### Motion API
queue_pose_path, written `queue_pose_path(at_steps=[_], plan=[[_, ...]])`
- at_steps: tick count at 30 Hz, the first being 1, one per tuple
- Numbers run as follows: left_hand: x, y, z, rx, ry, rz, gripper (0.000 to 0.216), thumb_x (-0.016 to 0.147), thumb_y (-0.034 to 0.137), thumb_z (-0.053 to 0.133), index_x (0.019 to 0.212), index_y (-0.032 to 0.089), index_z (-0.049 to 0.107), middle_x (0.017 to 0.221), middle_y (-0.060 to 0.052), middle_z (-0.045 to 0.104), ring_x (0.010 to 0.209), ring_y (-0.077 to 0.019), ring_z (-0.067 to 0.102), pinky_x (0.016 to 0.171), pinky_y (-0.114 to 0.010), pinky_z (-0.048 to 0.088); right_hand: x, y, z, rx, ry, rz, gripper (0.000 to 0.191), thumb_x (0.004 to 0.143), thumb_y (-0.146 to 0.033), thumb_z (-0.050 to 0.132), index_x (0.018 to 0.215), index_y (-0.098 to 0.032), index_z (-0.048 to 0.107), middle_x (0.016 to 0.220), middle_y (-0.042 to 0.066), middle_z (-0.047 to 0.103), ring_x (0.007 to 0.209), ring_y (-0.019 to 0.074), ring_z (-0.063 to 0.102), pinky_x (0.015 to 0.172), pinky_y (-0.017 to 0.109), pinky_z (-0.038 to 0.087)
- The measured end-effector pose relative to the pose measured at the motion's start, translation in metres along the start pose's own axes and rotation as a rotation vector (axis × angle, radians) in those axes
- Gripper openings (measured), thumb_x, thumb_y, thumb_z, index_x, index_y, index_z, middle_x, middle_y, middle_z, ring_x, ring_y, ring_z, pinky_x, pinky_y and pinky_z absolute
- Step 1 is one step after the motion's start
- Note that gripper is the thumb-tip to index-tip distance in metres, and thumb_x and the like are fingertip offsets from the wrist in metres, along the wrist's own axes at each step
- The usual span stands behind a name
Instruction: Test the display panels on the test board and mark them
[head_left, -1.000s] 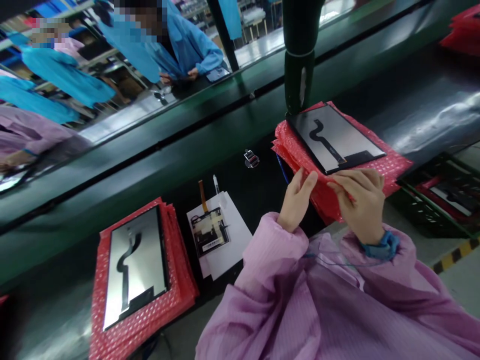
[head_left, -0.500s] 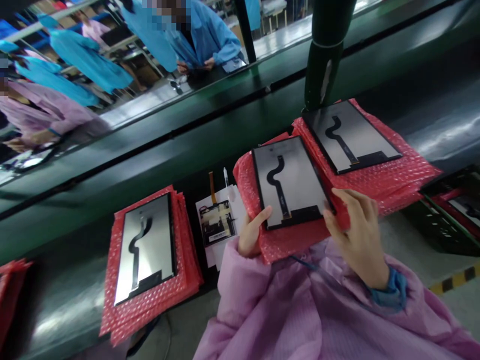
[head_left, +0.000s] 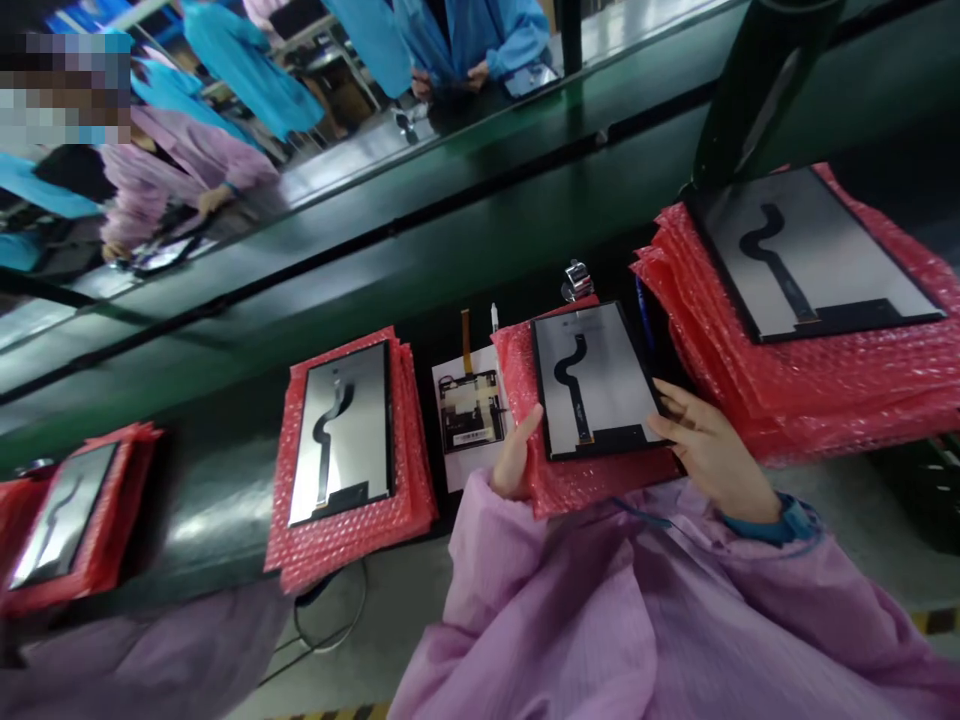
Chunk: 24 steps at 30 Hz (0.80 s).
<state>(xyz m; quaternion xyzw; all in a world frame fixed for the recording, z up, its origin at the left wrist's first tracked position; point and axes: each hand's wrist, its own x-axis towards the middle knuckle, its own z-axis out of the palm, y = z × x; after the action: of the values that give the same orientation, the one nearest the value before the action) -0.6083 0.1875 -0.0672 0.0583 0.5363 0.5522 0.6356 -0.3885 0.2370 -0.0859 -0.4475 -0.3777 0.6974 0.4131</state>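
Note:
In front of my chest a display panel (head_left: 607,395) with a black ribbon cable lies on a red bubble-wrap bag (head_left: 517,350). My left hand (head_left: 514,458) grips the bag's left side, its thumb on top near the panel's edge and its fingers hidden beneath. On the opposite side my right hand (head_left: 716,455) holds the panel's lower right edge, thumb over the black border. Left of the bag, a small circuit assembly (head_left: 471,410) with an orange ribbon rests on white paper (head_left: 469,468), near a white pen-like item (head_left: 494,318).
To the right, another panel (head_left: 862,260) tops a thick stack of red bags (head_left: 795,400); a similar panel stack (head_left: 345,430) is on the left, more at far left. A dark green post (head_left: 757,100) rises behind. Across the bench (head_left: 300,310), several people work.
My view has swung left, bringing the far-left stack into sight. The held panel and bag now sit farther from the right stack. My right fingers have closed in on the panel's edge.

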Motion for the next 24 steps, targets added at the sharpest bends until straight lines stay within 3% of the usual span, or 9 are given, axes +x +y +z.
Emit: queue_pose_path(at_steps=[4,8,11,13,15,17,19,21,24], plan=[[0.006,0.008,0.008,-0.093,-0.026,-0.081,0.036,0.088,0.048,0.068,0.101,0.014,0.074,0.096,-0.012,0.079,0.107,-0.0311,0.075,0.101,-0.043,0.06,0.005,-0.002,-0.005,-0.011,-0.044,-0.054,0.057,0.079,-0.032,0.079,0.134,-0.03,0.063,0.127,0.004,0.073,0.109,0.0214,0.073,0.105,0.043,0.058],[0.013,0.012,0.014,-0.074,0.035,-0.059,0.039,0.091,0.051,0.064,0.101,0.015,0.073,0.099,-0.014,0.079,0.104,-0.0307,0.076,0.094,-0.045,0.062,0.019,0.006,-0.005,-0.034,-0.111,-0.086,0.053,0.082,-0.023,0.075,0.133,-0.028,0.065,0.12,0.006,0.075,0.094,0.0195,0.075,0.09,0.04,0.064],[0.013,0.011,0.011,-0.041,-0.008,-0.054,0.043,0.094,0.049,0.056,0.104,0.011,0.073,0.102,-0.017,0.079,0.103,-0.0309,0.076,0.093,-0.046,0.062,0.03,0.017,-0.005,-0.1,-0.118,-0.133,0.054,0.081,-0.021,0.074,0.134,-0.027,0.065,0.118,0.008,0.076,0.097,0.0206,0.075,0.084,0.039,0.065],[0.009,0.008,0.006,0.021,-0.012,0.075,0.04,0.089,0.045,0.065,0.11,0.013,0.072,0.111,-0.016,0.077,0.107,-0.0302,0.075,0.097,-0.045,0.06,0.036,0.025,-0.007,-0.157,-0.093,-0.162,0.056,0.081,-0.024,0.074,0.137,-0.026,0.063,0.12,0.01,0.075,0.106,0.0227,0.074,0.086,0.039,0.065],[0.002,0.006,-0.002,0.191,0.069,0.364,0.042,0.081,0.037,0.075,0.118,0.018,0.07,0.127,-0.013,0.072,0.118,-0.0285,0.07,0.106,-0.043,0.055,0.04,0.032,-0.008,-0.211,-0.059,-0.201,0.058,0.081,-0.026,0.074,0.138,-0.025,0.063,0.123,0.011,0.074,0.112,0.0242,0.072,0.088,0.04,0.064],[-0.005,0.007,-0.009,0.474,0.228,0.71,0.043,0.079,0.031,0.078,0.121,0.023,0.07,0.141,-0.01,0.064,0.133,-0.0277,0.061,0.117,-0.042,0.045,0.041,0.036,-0.008,-0.282,-0.05,-0.254,0.059,0.082,-0.027,0.072,0.14,-0.025,0.061,0.123,0.011,0.074,0.111,0.0241,0.072,0.089,0.041,0.064],[-0.007,0.008,-0.014,0.796,0.305,0.93,0.035,0.083,0.029,0.075,0.118,0.024,0.072,0.143,-0.011,0.062,0.139,-0.0285,0.055,0.124,-0.043,0.037,0.038,0.036,-0.005,-0.422,-0.036,-0.337,0.058,0.085,-0.029,0.067,0.142,-0.024,0.059,0.117,0.01,0.075,0.103,0.0236,0.073,0.086,0.042,0.064],[-0.005,0.008,-0.017,1.062,0.244,0.976,0.027,0.088,0.027,0.068,0.115,0.022,0.074,0.136,-0.014,0.067,0.136,-0.0312,0.057,0.123,-0.047,0.036,0.029,0.029,0.001,-0.685,0.044,-0.457,0.052,0.09,-0.032,0.061,0.141,-0.02,0.06,0.113,0.011,0.074,0.1,0.0261,0.072,0.086,0.046,0.063],[0.002,0.004,-0.018,1.273,0.125,0.909,0.024,0.09,0.023,0.062,0.11,0.02,0.075,0.126,-0.017,0.071,0.125,-0.0349,0.062,0.116,-0.052,0.043,0.014,0.009,0.012,-1.176,0.222,-0.651,0.045,0.095,-0.037,0.056,0.133,-0.014,0.065,0.119,0.018,0.069,0.109,0.0351,0.065,0.087,0.054,0.06]])
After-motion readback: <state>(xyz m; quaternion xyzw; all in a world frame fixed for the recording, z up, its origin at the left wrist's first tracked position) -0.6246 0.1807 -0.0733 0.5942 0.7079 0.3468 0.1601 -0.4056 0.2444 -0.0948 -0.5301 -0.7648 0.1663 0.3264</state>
